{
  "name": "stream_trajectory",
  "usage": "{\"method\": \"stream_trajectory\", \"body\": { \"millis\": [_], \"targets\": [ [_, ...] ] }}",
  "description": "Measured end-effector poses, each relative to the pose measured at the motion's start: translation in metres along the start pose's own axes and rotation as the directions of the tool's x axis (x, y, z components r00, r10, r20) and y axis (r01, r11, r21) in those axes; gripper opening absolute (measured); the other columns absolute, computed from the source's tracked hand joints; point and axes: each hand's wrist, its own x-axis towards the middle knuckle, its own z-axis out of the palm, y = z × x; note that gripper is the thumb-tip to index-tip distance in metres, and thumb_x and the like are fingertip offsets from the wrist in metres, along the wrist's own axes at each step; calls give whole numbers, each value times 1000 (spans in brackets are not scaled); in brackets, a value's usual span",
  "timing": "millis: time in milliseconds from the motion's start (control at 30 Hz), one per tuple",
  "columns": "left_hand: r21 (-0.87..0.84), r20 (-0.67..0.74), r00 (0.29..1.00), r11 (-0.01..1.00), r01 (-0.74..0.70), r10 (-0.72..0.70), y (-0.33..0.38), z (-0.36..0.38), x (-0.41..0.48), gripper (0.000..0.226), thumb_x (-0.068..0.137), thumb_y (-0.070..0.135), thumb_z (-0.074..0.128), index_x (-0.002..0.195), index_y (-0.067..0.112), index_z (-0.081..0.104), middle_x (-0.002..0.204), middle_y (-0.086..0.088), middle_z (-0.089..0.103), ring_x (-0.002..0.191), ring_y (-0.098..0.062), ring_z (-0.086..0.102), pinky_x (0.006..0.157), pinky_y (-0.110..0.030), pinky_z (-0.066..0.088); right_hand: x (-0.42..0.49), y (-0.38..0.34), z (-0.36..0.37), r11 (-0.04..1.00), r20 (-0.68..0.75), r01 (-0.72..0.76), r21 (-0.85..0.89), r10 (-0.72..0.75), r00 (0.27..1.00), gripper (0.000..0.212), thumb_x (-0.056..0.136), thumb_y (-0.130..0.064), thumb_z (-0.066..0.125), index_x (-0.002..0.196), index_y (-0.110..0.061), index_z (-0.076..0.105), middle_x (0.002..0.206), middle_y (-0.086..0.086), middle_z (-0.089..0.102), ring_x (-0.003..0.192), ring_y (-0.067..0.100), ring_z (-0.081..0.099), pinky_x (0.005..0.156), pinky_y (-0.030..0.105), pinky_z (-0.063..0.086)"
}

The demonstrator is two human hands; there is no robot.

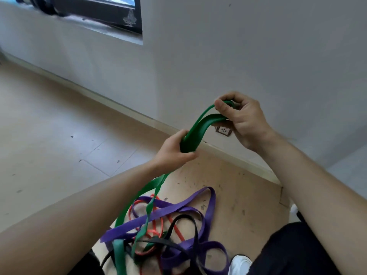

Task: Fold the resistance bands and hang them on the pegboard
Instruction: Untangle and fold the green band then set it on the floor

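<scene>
**Green band held in both hands above the pile**

We see both hands raised in front of the wall (238,46), each gripping the green band (195,132). The left hand (174,149) is curled round a bunched fold of it, thumb on the near side. The right hand (244,120) sits higher and to the right, pinching the upper end of the band between thumb and curled fingers. Between the hands the band runs as two layers side by side, slightly twisted. Below the left hand the rest of it hangs down into the pile, blurred near the bottom edge.

The pile lies on a brown board (238,195) on the floor (49,135), between our legs: a wide purple band (178,211), a thin red band (158,231) and a black band (178,245), all looped over one another and tangled. We cannot tell which lies lowest.

A white shoe (239,263) shows bottom right, just beside the pile. A wall socket (223,131) sits low on the wall, partly behind the green band. A window (89,8) is at top left.
</scene>
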Motion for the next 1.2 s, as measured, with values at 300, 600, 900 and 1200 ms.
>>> {"method": "stream_trajectory", "body": {
  "millis": [300,600,900,1200],
  "targets": [
    [149,79,996,989,24,-36,0,-30,24,44,83,24,65,126,19,58,90,-9,63,78,-32,66,71,-51,58,7,29,-21,930,-93,-224,292,261,961,6,89,-10,69,89,-6,64,89,12,65,86,24,69,80,37,62],
    [21,78,996,999,-35,33,54,-57,-14,31,88,-1,72,117,10,70,94,-15,71,78,-31,71,81,-43,64,-38,12,-31,884,-51,-339,323,374,926,3,98,-12,60,99,-10,61,109,18,61,106,34,64,75,34,62],
    [-108,5,994,989,-105,106,150,-78,-79,28,87,3,74,113,12,73,90,-3,75,78,-16,68,76,-25,59,-90,-35,-28,964,169,-265,11,260,951,20,92,-27,69,108,-15,65,103,2,71,102,25,64,99,50,47],
    [30,15,976,976,-218,218,199,-74,-109,34,83,-1,77,108,20,72,102,-17,76,86,-30,75,79,-35,64,-107,-115,9,673,320,391,-628,-234,918,73,75,-42,88,138,-26,56,128,-12,62,118,3,57,98,20,45]
  ]
}}
